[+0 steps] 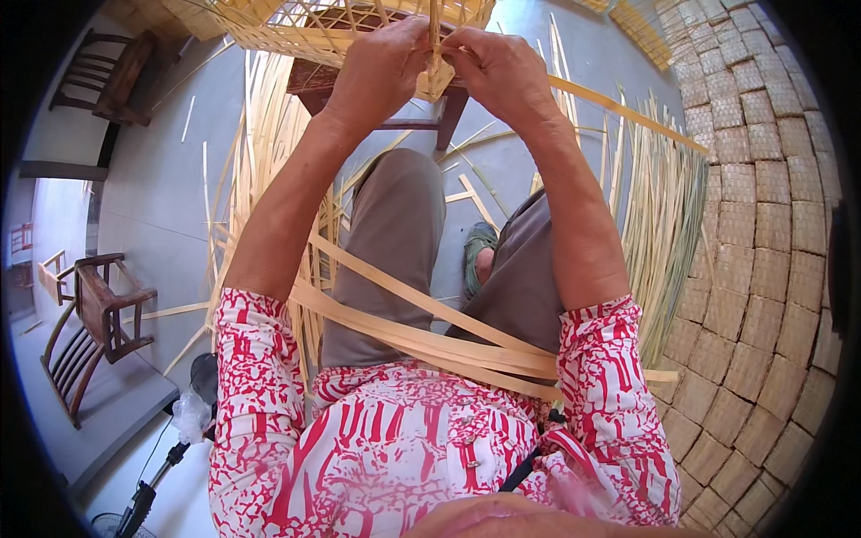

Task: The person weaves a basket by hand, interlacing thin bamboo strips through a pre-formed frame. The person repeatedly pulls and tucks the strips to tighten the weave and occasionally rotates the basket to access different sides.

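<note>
A woven bamboo basket (296, 38) with an open lattice stands at the top middle, one corner turned toward me. My left hand (378, 76) is closed at that corner, its thumb and fingers pinching the weave. Close beside it, my right hand (505, 76) pinches a thin bamboo strip at the same corner; its fingertips partly hide the spot. A long bamboo strip (628, 114) runs out to the right from behind the right hand. Across my lap lie several loose bamboo strips (421, 332).
Beneath the basket is a dark wooden stool (314, 82). Bundles of split bamboo (659, 197) lie on the floor to the right, with more strips (269, 134) at left. Stacked woven pieces (762, 224) line the right side. Wooden chairs (108, 300) stand at left.
</note>
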`<state>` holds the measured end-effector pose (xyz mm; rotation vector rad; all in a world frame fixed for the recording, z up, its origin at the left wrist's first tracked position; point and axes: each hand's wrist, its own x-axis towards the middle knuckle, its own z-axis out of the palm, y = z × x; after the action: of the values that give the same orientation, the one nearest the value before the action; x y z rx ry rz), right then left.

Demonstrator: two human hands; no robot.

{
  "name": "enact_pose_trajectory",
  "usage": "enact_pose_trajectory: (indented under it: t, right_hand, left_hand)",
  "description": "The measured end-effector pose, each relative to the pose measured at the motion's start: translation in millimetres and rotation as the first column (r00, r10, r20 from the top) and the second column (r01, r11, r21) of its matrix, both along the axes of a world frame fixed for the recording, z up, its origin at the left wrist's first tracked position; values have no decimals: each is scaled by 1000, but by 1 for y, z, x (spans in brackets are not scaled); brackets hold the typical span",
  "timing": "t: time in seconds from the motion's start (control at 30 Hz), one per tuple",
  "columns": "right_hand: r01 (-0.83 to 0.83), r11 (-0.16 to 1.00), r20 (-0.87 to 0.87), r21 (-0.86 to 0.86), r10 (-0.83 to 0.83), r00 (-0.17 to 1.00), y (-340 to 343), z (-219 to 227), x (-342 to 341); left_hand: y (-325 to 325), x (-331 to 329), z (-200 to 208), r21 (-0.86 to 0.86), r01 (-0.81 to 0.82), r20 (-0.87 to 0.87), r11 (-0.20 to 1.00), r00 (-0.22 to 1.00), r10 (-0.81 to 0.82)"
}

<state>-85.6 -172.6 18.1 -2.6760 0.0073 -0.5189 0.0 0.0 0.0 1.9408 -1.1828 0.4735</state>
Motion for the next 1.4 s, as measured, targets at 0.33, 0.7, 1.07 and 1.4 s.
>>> enact_pose_trajectory:
  t: [0.33,0.7,1.07,1.4]
  right_hand:
    - [-41,983,129,-178,65,989,8,5,-2]
    - [-132,967,-107,-217,111,988,-3,1,-14]
    - [-474,861,-38,-185,476,879,-7,24,-6]
    - [-499,852,-40,-156,500,865,-1,42,-5]
  left_hand:
    - [9,1,14,151,138,-251,979,963,-97]
    - [40,-22,12,276,250,-251,928,951,-181]
    - [63,-38,27,237,368,-335,899,900,-280]
    - [65,-27,18,-214,530,-590,821,599,-541]
